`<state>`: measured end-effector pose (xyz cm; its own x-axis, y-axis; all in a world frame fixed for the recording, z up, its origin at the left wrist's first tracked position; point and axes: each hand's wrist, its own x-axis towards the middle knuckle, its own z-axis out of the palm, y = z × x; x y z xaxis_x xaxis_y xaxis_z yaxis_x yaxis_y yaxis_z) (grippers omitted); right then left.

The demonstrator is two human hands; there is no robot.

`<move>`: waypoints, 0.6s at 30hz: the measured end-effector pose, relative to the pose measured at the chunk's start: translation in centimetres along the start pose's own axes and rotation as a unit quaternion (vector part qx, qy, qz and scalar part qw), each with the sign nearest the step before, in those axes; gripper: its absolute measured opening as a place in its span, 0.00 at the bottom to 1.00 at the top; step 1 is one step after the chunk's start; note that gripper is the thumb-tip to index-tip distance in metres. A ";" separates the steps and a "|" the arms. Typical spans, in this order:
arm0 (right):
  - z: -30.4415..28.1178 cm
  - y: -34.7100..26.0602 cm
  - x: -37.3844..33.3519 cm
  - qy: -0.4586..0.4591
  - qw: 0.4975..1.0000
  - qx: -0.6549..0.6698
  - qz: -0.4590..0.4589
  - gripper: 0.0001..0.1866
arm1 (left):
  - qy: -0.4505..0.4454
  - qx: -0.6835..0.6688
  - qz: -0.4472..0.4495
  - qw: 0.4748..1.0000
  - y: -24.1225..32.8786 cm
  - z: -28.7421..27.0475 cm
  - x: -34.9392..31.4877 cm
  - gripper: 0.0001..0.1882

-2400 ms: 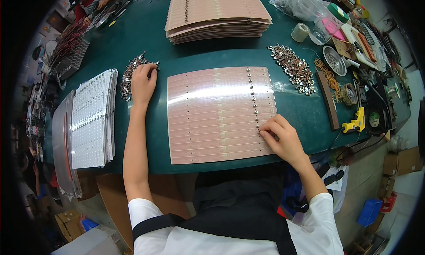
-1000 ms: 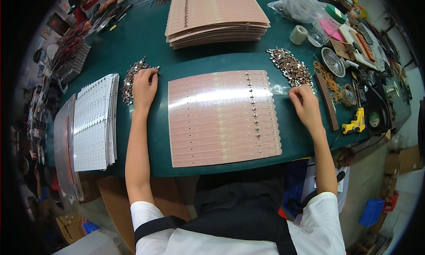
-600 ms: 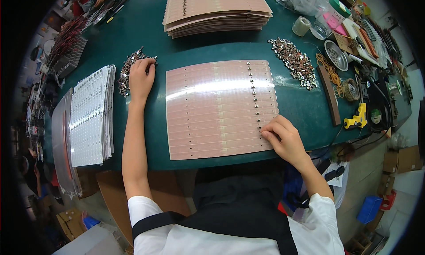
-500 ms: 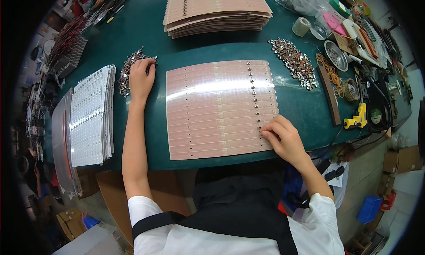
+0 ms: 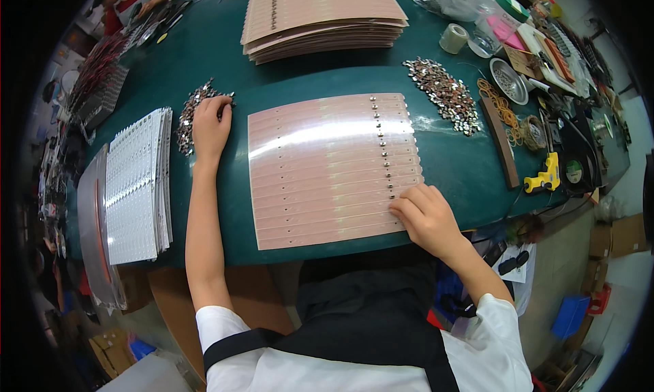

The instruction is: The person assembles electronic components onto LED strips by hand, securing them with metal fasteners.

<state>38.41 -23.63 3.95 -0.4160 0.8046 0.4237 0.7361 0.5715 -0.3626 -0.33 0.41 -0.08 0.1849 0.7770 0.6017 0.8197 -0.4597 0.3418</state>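
A pinkish, ribbed flat panel (image 5: 306, 181) lies in front of me, with a column of small metal clips (image 5: 383, 145) along its right side. My right hand (image 5: 428, 218) rests at the near end of that column, thumb and fingers pinched together against the panel. Whatever is between those fingertips is too small to make out. My left hand (image 5: 211, 128) is at the near-right side of a pile of small metal pieces (image 5: 185, 128), its fingers curled inward; what they hold, if anything, is hidden.
A thick stack of similar panels (image 5: 327, 17) stands at the far side. White perforated sheets (image 5: 133, 187) lie at left. To the right are a second metal pile (image 5: 446, 96), a dark bar (image 5: 499, 143), a metal bowl (image 5: 509, 81) and a yellow glue gun (image 5: 543, 175).
The whole view has shifted slightly. My right fingertips have moved a little toward the panel's near edge. My left hand stays by the left pile, its fingers curled.
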 end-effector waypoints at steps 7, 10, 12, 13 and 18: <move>-3.4 3.7 1.0 0.075 0.976 0.114 0.170 0.03 | -0.007 0.003 0.008 1.000 -0.6 -0.3 -0.5 0.07; -3.8 9.5 0.3 0.152 0.960 -0.052 0.231 0.05 | -0.022 0.000 0.032 0.999 -0.2 0.1 0.3 0.07; -2.7 12.3 0.0 0.151 0.932 -0.187 0.272 0.08 | -0.026 -0.002 0.040 0.999 -0.4 0.3 0.4 0.07; -2.0 12.2 0.8 0.120 0.916 -0.197 0.328 0.11 | -0.032 0.002 0.042 0.999 -1.4 0.2 0.2 0.07; 0.3 13.2 2.2 0.129 0.896 -0.217 0.364 0.14 | -0.054 -0.005 0.022 0.998 -2.6 0.2 0.2 0.08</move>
<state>47.09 -14.27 -0.14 0.3560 0.8429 0.4034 0.9237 -0.2522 -0.2884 -2.31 1.88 -1.02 0.2783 0.7981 0.5345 0.8040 -0.4980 0.3249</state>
